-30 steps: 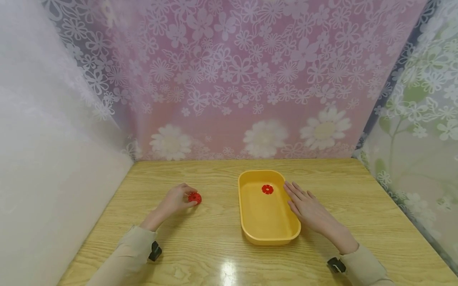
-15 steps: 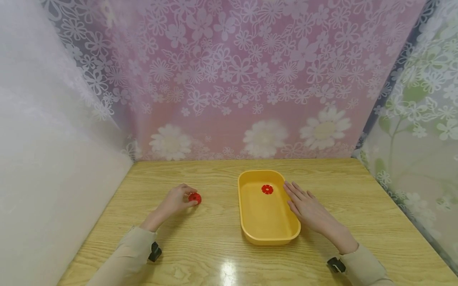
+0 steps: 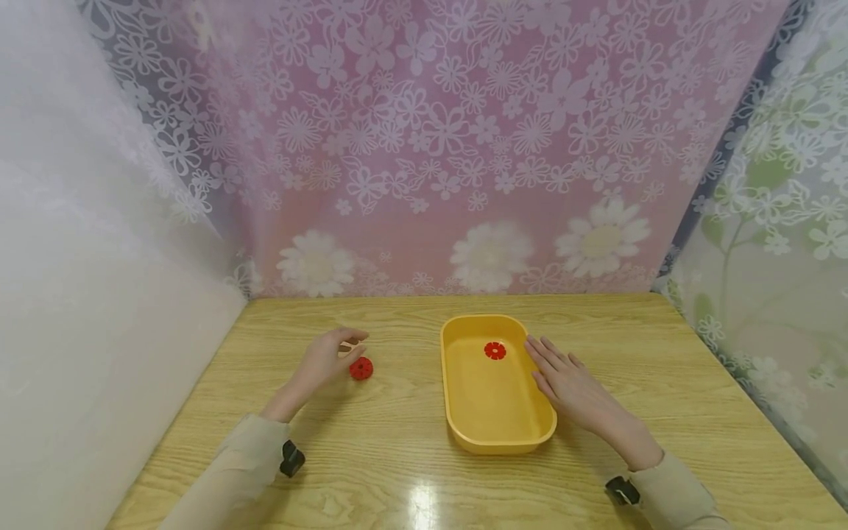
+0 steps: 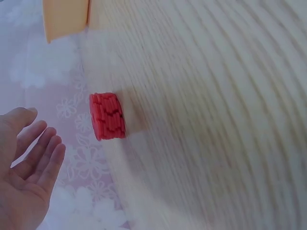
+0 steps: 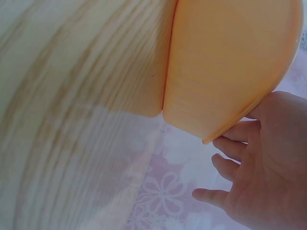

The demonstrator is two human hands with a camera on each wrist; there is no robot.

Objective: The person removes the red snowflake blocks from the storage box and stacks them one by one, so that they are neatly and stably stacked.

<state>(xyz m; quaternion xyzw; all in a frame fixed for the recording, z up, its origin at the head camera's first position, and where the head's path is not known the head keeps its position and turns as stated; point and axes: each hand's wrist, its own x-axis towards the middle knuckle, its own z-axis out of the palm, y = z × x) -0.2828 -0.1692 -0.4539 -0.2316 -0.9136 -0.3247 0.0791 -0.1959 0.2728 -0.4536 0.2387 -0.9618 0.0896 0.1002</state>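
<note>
A short stack of several red notched plastic discs [image 3: 361, 369] stands on the table. The left wrist view shows the side of this red stack [image 4: 107, 116], its layers pressed together. My left hand [image 3: 324, 358] is just above and to the left of it, apart from it, thumb and fingers spread with nothing between them. On the right, my right hand [image 3: 575, 388] lies with straight fingers along the right rim of a yellow plastic basin [image 3: 500, 419]. The fingers touch that rim in the right wrist view. One red notched disc [image 3: 495, 351] lies flat inside the basin, towards its far end.
The wood-grain table [image 3: 397, 471] reaches back to a pink flowered cloth [image 3: 424, 147]. A pale sheet [image 3: 106, 258] borders the left side, and a flowered one [image 3: 788, 258] the right. Bare tabletop separates the red stack from the basin.
The left hand has let go of the red disc stack and lifted slightly up and away, its fingers parting. The stack has stayed in place. The right hand and basin have not moved.
</note>
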